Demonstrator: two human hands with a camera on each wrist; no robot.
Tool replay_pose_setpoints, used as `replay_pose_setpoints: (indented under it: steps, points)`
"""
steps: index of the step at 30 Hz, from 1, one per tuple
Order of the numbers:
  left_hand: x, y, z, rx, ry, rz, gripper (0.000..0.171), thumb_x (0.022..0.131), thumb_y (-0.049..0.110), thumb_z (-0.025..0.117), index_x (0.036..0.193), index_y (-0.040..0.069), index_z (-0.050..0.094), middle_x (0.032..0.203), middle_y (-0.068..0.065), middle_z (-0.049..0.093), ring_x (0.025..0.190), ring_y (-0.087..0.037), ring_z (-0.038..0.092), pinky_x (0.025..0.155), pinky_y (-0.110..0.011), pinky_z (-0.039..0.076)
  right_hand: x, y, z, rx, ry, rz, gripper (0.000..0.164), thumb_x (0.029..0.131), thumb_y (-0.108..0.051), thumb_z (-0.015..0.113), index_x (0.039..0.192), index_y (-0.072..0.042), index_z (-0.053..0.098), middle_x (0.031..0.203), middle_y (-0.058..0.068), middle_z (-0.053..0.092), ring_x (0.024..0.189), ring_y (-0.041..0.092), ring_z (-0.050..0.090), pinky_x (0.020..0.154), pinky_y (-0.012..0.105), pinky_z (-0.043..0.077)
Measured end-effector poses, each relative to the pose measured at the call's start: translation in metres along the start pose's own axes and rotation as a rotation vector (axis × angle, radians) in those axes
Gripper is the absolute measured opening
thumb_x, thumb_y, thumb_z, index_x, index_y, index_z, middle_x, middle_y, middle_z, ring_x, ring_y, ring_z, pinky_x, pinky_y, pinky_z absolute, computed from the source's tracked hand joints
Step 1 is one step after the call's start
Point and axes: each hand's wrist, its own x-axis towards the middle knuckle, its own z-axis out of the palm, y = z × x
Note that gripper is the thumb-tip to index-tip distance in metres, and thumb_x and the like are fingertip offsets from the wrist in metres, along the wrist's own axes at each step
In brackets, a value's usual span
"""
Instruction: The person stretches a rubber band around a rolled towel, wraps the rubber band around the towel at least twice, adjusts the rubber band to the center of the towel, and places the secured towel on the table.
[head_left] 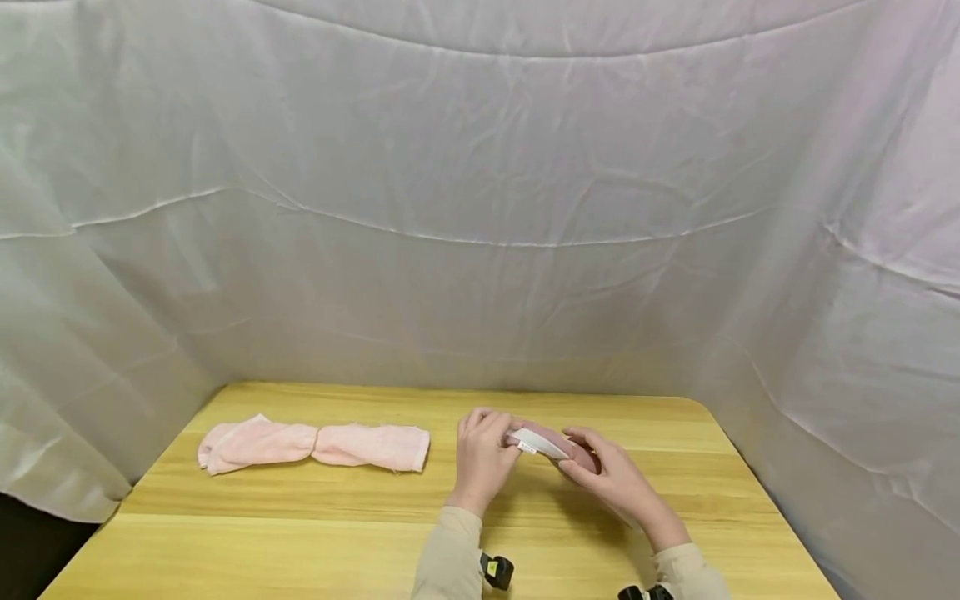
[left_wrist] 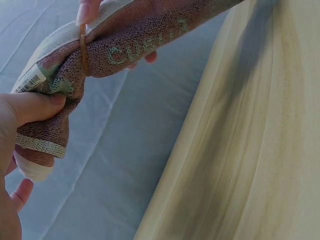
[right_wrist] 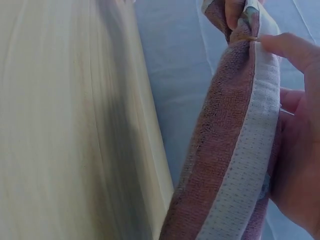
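Note:
Both hands hold a rolled mauve towel point(head_left: 557, 442) with a white stripe, raised above the table. My left hand point(head_left: 482, 457) grips its left end; in the left wrist view the thumb presses beside a barcode label point(left_wrist: 31, 80). A tan rubber band point(left_wrist: 84, 52) cinches the roll near that end. My right hand point(right_wrist: 299, 165) curls around the longer part, one fingertip touching the rubber band point(right_wrist: 249, 38) in the right wrist view. Light green lettering shows on the towel point(left_wrist: 150, 47). Some fingers of both hands are hidden behind the roll.
A pink towel point(head_left: 367, 446), rolled and cinched at its middle, lies on the left of the wooden table point(head_left: 300, 542). Pale grey curtains point(head_left: 480, 317) hang behind the table and at both sides. Wrist cameras point(head_left: 497, 572) sit by the sleeves.

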Motion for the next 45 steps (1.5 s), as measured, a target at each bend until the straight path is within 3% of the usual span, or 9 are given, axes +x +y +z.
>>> replay_pose_setpoints:
  steps: [6, 11, 15, 19, 23, 28, 34, 39, 45]
  points:
    - [0.001, 0.001, 0.000, -0.004, 0.014, 0.025, 0.026, 0.062, 0.005, 0.082, 0.080, 0.017, 0.068, 0.082, 0.007, 0.072, 0.088, -0.016, 0.061, 0.085, -0.039, 0.047, 0.001, 0.000, -0.001, 0.000, -0.013, 0.045, 0.038, 0.085, -0.041, 0.071, 0.118, -0.023, 0.064, 0.102, -0.001, 0.068, 0.083, 0.009, 0.058, 0.070, 0.022, 0.046]
    - [0.001, 0.001, 0.000, -0.008, -0.064, 0.032, 0.029, 0.066, 0.009, 0.083, 0.089, 0.020, 0.070, 0.092, 0.007, 0.072, 0.096, -0.016, 0.060, 0.088, -0.040, 0.047, 0.002, 0.003, -0.002, -0.062, 0.032, 0.038, 0.034, 0.084, -0.041, 0.074, 0.112, -0.022, 0.067, 0.096, -0.003, 0.069, 0.077, 0.007, 0.057, 0.067, 0.021, 0.046]
    - [0.001, 0.002, -0.003, -0.018, -0.180, 0.018, 0.034, 0.070, 0.014, 0.082, 0.100, 0.025, 0.071, 0.105, 0.010, 0.070, 0.106, -0.016, 0.056, 0.094, -0.042, 0.044, 0.003, 0.005, -0.003, -0.187, 0.102, -0.040, 0.031, 0.083, -0.032, 0.076, 0.108, -0.017, 0.069, 0.097, -0.002, 0.070, 0.076, 0.005, 0.056, 0.065, 0.021, 0.045]
    - [0.001, 0.005, -0.004, 0.011, -0.312, 0.025, 0.038, 0.074, 0.022, 0.080, 0.109, 0.030, 0.069, 0.117, 0.012, 0.066, 0.114, -0.015, 0.053, 0.098, -0.043, 0.041, 0.003, 0.010, -0.003, -0.333, 0.190, -0.182, 0.030, 0.078, -0.022, 0.079, 0.104, -0.012, 0.070, 0.096, 0.001, 0.071, 0.078, 0.009, 0.059, 0.065, 0.024, 0.047]
    - [0.001, 0.009, -0.003, 0.064, -0.381, 0.061, 0.041, 0.075, 0.032, 0.081, 0.113, 0.032, 0.067, 0.121, 0.014, 0.065, 0.119, -0.015, 0.051, 0.101, -0.043, 0.037, 0.004, 0.016, -0.001, -0.469, 0.279, -0.327, 0.030, 0.072, -0.019, 0.082, 0.098, -0.012, 0.070, 0.090, 0.002, 0.071, 0.079, 0.013, 0.062, 0.068, 0.032, 0.050]
    - [0.000, 0.014, -0.001, 0.118, -0.385, 0.094, 0.040, 0.076, 0.036, 0.081, 0.114, 0.034, 0.067, 0.118, 0.017, 0.067, 0.118, -0.013, 0.051, 0.101, -0.040, 0.036, 0.006, 0.012, 0.002, -0.539, 0.315, -0.422, 0.031, 0.069, -0.019, 0.082, 0.096, -0.014, 0.068, 0.087, 0.000, 0.071, 0.080, 0.016, 0.064, 0.072, 0.042, 0.052]
    - [0.000, 0.013, -0.001, 0.127, -0.346, 0.082, 0.041, 0.074, 0.039, 0.082, 0.112, 0.031, 0.069, 0.113, 0.015, 0.070, 0.108, -0.012, 0.054, 0.097, -0.039, 0.037, 0.006, 0.009, 0.006, -0.563, 0.323, -0.490, 0.031, 0.070, -0.019, 0.080, 0.098, -0.016, 0.066, 0.090, -0.002, 0.071, 0.086, 0.019, 0.067, 0.079, 0.047, 0.053]
    - [0.000, 0.012, -0.003, 0.140, -0.349, 0.075, 0.040, 0.072, 0.041, 0.082, 0.109, 0.028, 0.072, 0.108, 0.012, 0.070, 0.100, -0.013, 0.056, 0.092, -0.038, 0.040, 0.006, 0.008, 0.010, -0.593, 0.335, -0.573, 0.032, 0.069, -0.016, 0.080, 0.098, -0.016, 0.066, 0.095, -0.002, 0.072, 0.091, 0.020, 0.068, 0.080, 0.047, 0.053]
    - [-0.002, 0.009, 0.000, 0.118, -0.312, 0.070, 0.023, 0.073, 0.036, 0.083, 0.093, 0.028, 0.073, 0.097, 0.015, 0.068, 0.092, -0.011, 0.054, 0.087, -0.035, 0.040, 0.007, 0.007, 0.012, -0.600, 0.361, -0.627, 0.034, 0.065, -0.014, 0.083, 0.094, -0.014, 0.065, 0.099, 0.000, 0.072, 0.092, 0.020, 0.067, 0.078, 0.044, 0.052]
